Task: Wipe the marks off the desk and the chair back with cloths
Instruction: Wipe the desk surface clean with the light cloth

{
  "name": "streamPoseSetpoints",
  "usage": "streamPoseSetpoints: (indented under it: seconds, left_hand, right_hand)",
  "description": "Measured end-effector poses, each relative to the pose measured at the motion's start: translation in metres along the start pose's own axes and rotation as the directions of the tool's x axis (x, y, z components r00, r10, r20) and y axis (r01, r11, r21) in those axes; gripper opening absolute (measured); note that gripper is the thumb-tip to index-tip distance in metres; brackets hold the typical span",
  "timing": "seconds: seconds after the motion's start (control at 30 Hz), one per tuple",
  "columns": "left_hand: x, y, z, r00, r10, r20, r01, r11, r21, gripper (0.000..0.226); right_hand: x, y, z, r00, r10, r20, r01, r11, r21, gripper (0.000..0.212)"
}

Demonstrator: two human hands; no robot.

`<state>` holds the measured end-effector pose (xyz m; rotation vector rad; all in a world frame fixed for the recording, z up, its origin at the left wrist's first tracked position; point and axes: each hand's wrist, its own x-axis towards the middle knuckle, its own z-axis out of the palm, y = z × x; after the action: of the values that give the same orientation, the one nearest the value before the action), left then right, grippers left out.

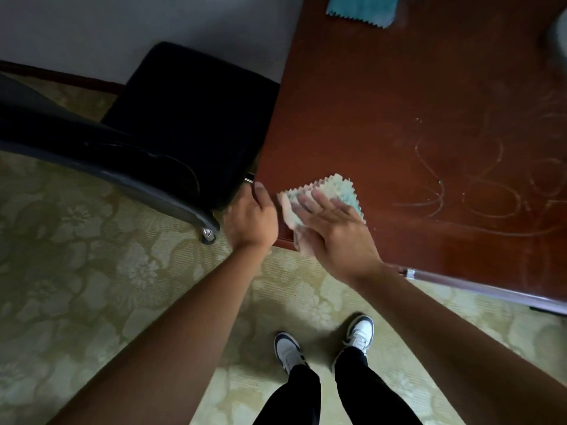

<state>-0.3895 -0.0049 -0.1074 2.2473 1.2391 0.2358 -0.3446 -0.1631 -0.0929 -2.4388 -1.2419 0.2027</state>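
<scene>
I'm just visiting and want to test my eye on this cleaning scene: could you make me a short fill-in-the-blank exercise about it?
1. The right hand presses a pale cloth flat on the ______.
2. The teal cloth lies at the desk's ______ edge, untouched.
3. The pale scribbled marks lie to the ______ of the right hand.
4. The left hand is at the desk's corner beside the black ______.

Missing words: desk; far; right; chair

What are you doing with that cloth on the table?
A person stands at a brown desk covered in pale scribbles. Their right hand lies flat on a pale cloth at the desk's near corner, while the left hand rests at the desk edge beside a black chair. A teal cloth lies unused at the far side.
</scene>
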Motion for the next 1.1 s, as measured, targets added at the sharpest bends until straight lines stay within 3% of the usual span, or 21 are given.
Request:
streamPoseSetpoints:
  seconds: [0.07, 0.17, 0.3, 0.37, 0.43, 0.53, 0.67, 0.73, 0.83, 0.93, 1.0, 1.1]
  left_hand:
    - [0.0, -0.001, 0.0, 1.0, 0.009, -0.021, -0.008, 0.999, 0.033, 0.035]
    - [-0.002, 0.002, 0.003, 0.997, 0.034, -0.076, -0.03, 0.998, 0.062, 0.039]
    - [-0.007, 0.003, 0.002, 0.968, 0.189, -0.166, -0.141, 0.954, 0.266, 0.042]
    - [-0.015, 0.02, 0.009, 0.948, 0.279, -0.156, -0.224, 0.929, 0.295, 0.042]
    - [-0.026, 0.04, 0.023, 0.929, 0.356, -0.105, -0.316, 0.907, 0.278, 0.042]
    - [-0.047, 0.081, 0.053, 0.901, 0.434, 0.025, -0.424, 0.865, 0.269, 0.045]
    - [-0.053, 0.1, 0.072, 0.934, 0.356, 0.031, -0.347, 0.882, 0.319, 0.05]
    - [-0.053, 0.1, 0.073, 0.94, 0.341, 0.03, -0.331, 0.885, 0.326, 0.051]
    - [-0.053, 0.102, 0.073, 0.943, 0.333, 0.021, -0.321, 0.885, 0.337, 0.051]
    - [-0.054, 0.102, 0.074, 0.947, 0.322, 0.007, -0.306, 0.894, 0.326, 0.051]
    - [-0.053, 0.103, 0.074, 0.95, 0.314, 0.001, -0.297, 0.899, 0.321, 0.052]
    - [-0.054, 0.102, 0.075, 0.95, 0.313, 0.004, -0.298, 0.9, 0.317, 0.05]
  right_hand:
    - [0.01, 0.012, -0.006, 0.996, 0.093, -0.013, -0.093, 0.996, 0.001, 0.041]
    - [0.004, 0.023, -0.01, 0.994, 0.108, 0.007, -0.107, 0.994, -0.021, 0.043]
    - [-0.046, 0.019, -0.019, 0.998, 0.062, 0.003, -0.062, 0.997, -0.036, 0.04]
    - [-0.089, 0.031, -0.033, 0.992, 0.083, -0.091, -0.082, 0.997, 0.016, 0.036]
    - [-0.123, 0.055, -0.049, 0.955, 0.211, -0.209, -0.198, 0.977, 0.085, 0.038]
    - [-0.135, 0.12, -0.084, 0.832, 0.452, -0.32, -0.435, 0.891, 0.13, 0.039]
    - [-0.093, 0.184, -0.103, 0.764, 0.565, -0.312, -0.569, 0.818, 0.085, 0.034]
    - [-0.079, 0.171, -0.087, 0.781, 0.542, -0.311, -0.563, 0.826, 0.024, 0.034]
    - [-0.092, 0.119, -0.057, 0.933, 0.282, -0.224, -0.295, 0.955, -0.029, 0.035]
    - [-0.121, 0.129, -0.062, 0.982, 0.12, -0.147, -0.118, 0.993, 0.018, 0.035]
    - [-0.121, 0.17, -0.08, 0.971, 0.189, -0.148, -0.193, 0.981, -0.014, 0.04]
    - [-0.079, 0.224, -0.105, 0.887, 0.437, -0.149, -0.449, 0.892, -0.055, 0.046]
